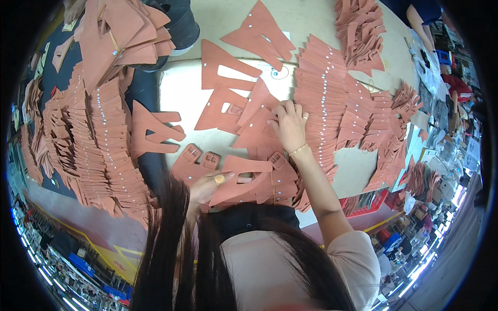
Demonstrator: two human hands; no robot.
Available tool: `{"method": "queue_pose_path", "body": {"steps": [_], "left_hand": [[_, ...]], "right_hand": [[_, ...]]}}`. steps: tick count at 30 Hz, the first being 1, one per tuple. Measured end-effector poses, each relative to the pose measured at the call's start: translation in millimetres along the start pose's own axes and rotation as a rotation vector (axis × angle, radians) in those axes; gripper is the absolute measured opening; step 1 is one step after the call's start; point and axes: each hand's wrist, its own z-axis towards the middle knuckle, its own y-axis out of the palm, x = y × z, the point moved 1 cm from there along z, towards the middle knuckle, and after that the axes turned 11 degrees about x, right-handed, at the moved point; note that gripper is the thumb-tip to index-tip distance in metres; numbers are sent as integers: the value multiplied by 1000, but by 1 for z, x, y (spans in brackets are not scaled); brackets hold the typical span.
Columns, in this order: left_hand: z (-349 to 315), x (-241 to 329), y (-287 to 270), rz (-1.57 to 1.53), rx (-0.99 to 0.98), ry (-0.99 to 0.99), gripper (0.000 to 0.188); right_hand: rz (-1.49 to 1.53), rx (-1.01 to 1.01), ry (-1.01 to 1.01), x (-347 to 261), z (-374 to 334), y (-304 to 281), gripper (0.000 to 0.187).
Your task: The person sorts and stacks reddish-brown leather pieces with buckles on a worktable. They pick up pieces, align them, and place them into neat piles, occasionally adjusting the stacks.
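Note:
My left hand (pixel 205 187), with a yellow wrap on its thumb, is closed on a terracotta, leather-like strap piece (pixel 233 173) with long cut-outs, at the near edge of the table. Another finger shows through its slot. Beneath and beside it are more such pieces, some carrying covered buckles (pixel 192 153). Farther off, my right hand (pixel 290 123) has its fingers bent down at the edge of a triangular piece (pixel 257 127) in a loose overlapping pile. Its fingertips are partly hidden.
Fanned rows of matching pieces lie at the left (pixel 104 140) and right (pixel 321 98). A tall stack (pixel 122 36) stands at the back left beside a black spool (pixel 179 23). Single pieces (pixel 155 129) lie about the lit white panel (pixel 179 83). Other people are beyond the table.

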Motion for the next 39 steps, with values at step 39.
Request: {"method": "queue_pose_path", "body": {"steps": [39], "left_hand": [[-5, -3, 28, 120, 68, 78, 37]], "right_hand": [[677, -557, -56, -24, 37, -82, 17]]}}
